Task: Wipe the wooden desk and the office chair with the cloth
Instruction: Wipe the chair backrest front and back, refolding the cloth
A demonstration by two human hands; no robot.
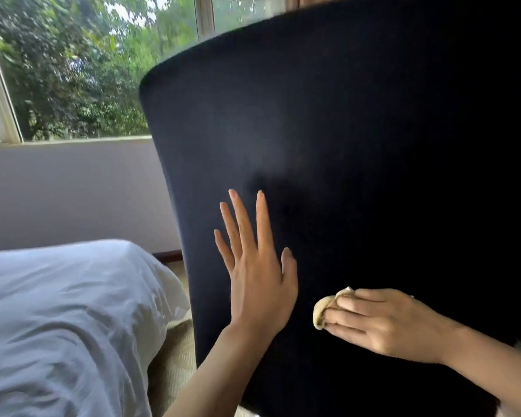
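While the cloth (pixel 328 308) is bunched and pressed on the lower part of the dark chair back (pixel 343 145), the right hand (pixel 382 323) holds it with curled fingers. Beside it, the left hand (pixel 256 266) lies flat on the chair back, fingers straight and spread. A bed with white bedding (pixel 57 320) is at the left, under a window (pixel 73 70).

My left hand (pixel 259 284) and my right hand (pixel 382 323) are bare. My left forearm (pixel 211 371) and my right forearm (pixel 487 365) are bare too, all the way to the edge of the view. My fingers (pixel 244 218) are long and slender, with narrow knuckles. The nails are plain, with short rounded tips just past the fingertips. My wrists are slim. The picture is a little soft, so I cannot make out finer marks.
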